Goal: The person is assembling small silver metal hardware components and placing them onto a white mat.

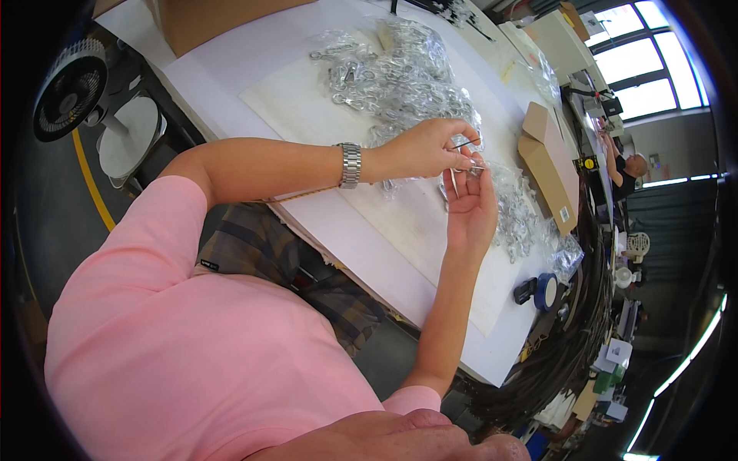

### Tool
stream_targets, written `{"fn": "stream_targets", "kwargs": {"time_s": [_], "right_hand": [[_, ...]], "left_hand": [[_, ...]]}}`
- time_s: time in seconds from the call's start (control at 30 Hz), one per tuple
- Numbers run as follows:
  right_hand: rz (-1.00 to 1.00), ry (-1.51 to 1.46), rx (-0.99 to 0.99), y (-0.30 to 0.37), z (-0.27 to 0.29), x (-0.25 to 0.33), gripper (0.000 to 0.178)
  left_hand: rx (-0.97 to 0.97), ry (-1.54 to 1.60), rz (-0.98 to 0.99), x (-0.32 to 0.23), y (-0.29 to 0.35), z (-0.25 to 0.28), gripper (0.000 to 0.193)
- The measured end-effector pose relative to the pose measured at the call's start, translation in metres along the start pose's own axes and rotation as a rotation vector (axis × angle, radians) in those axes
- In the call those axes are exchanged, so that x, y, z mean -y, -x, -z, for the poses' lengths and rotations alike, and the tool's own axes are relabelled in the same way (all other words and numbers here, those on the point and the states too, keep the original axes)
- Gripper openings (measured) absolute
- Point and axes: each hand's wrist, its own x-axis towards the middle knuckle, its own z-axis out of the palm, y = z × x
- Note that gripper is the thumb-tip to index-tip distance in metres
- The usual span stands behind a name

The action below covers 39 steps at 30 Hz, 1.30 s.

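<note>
My left hand (423, 150), with a metal-band watch on the wrist, reaches in over the white table. Its thumb and fingers are closed on a thin dark rod-like piece (466, 143). Just below and touching it, my right hand (470, 211) is turned palm up. Its fingertips pinch a small shiny metal piece (477, 167), partly covered by the fingers, so its exact kind is unclear. Behind the hands lies a heap of silvery metal clips in clear plastic bags (400, 77). Loose metal clips (513, 215) spread beside my right hand.
An open cardboard box (550, 165) stands beyond the loose clips. A blue tape roll (546, 292) and a small black object (525, 290) lie near the table's right end. Another carton (223, 23) is at the far left. A fan (73, 92) stands left; a person (626, 169) sits farther off.
</note>
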Motion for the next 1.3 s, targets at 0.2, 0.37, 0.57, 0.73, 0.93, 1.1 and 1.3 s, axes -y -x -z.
{"fn": "stream_targets", "kwargs": {"time_s": [0.2,0.37,0.57,0.73,0.93,1.1,1.3], "right_hand": [[-0.036,0.031,0.149,0.002,-0.004,-0.005,0.043],[0.036,0.063,0.052,-0.002,0.006,0.0,0.029],[-0.33,-0.052,0.477,-0.003,0.017,0.011,0.026],[-0.416,0.038,0.405,0.001,0.0,0.021,0.033],[-0.232,0.456,0.291,0.002,0.005,0.021,0.037],[-0.422,-0.04,0.379,-0.003,0.019,0.025,0.033],[-0.488,-0.237,0.355,-0.002,0.018,0.017,0.031]], "left_hand": [[-0.001,0.053,-0.073,0.006,-0.005,-0.003,0.033],[0.175,-0.024,-0.031,0.0,-0.02,0.018,0.023],[0.396,0.185,0.127,0.004,-0.021,0.022,0.022],[0.331,0.042,0.027,0.006,-0.021,0.024,0.019],[0.226,-0.101,-0.137,0.006,-0.019,0.017,0.019],[0.323,0.162,-0.078,0.005,-0.02,0.019,0.017],[0.539,0.407,0.088,0.012,-0.032,0.036,0.016]]}}
